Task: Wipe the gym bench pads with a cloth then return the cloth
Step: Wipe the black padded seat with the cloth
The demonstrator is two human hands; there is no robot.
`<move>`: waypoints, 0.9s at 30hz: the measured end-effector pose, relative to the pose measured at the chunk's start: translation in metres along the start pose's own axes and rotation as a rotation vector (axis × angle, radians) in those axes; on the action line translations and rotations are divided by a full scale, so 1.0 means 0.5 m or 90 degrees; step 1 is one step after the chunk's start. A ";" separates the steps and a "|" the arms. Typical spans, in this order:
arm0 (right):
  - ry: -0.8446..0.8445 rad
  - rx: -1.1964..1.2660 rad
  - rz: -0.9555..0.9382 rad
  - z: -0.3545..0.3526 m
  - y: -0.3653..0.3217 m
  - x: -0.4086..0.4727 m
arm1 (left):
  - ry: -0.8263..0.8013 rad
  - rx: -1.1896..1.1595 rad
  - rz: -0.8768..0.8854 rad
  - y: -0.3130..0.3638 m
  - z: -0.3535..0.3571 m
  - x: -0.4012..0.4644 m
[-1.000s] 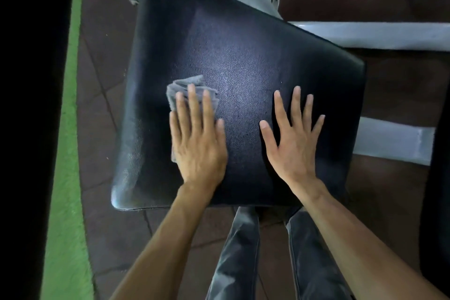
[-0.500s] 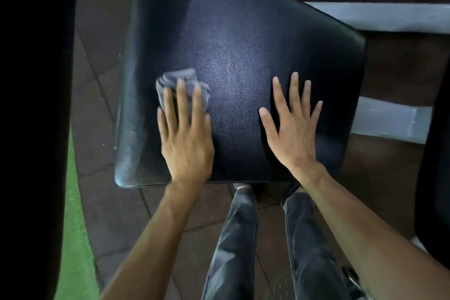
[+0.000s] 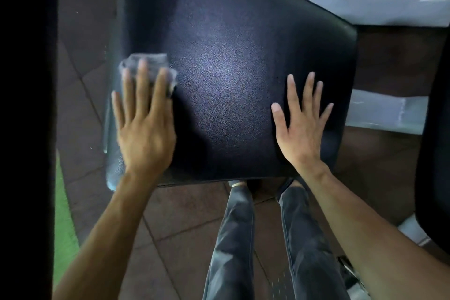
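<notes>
A black textured bench pad (image 3: 231, 68) fills the middle of the head view. A crumpled grey cloth (image 3: 151, 62) lies on the pad's left part. My left hand (image 3: 143, 124) presses flat on the cloth, fingers spread over it, and looks blurred. Most of the cloth is hidden under the palm. My right hand (image 3: 302, 124) rests flat on the pad's right side with fingers apart and nothing under it.
White metal frame bars (image 3: 379, 11) run to the right of the pad. Another dark pad (image 3: 435, 153) stands at the right edge. A black upright (image 3: 26, 129) blocks the left side beside green turf (image 3: 64, 226). My legs (image 3: 233, 238) stand on brown floor tiles.
My left hand has slid the cloth leftward across the pad toward its left edge. My right hand has stayed planted on the right side.
</notes>
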State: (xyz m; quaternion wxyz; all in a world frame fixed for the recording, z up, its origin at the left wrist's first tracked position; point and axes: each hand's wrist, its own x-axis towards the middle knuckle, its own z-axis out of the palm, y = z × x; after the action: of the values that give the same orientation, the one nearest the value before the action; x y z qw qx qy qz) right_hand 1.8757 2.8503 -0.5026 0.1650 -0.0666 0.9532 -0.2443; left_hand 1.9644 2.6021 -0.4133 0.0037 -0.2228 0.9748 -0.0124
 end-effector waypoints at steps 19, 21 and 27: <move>0.061 0.209 0.081 -0.040 0.050 -0.075 | -0.104 -0.470 0.140 0.302 0.057 -0.025; 0.060 0.199 0.028 -0.038 0.003 -0.057 | 0.008 -0.454 0.108 0.249 0.037 0.019; 0.009 0.056 -0.025 0.030 -0.135 -0.042 | -0.005 -0.163 0.106 0.205 0.054 0.092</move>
State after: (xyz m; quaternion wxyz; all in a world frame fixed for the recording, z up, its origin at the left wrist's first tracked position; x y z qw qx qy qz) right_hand 1.9037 2.7892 -0.4762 0.1561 -0.0765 0.9413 -0.2894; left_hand 1.8787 2.6740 -0.4432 -0.0198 -0.1398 0.9835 0.1136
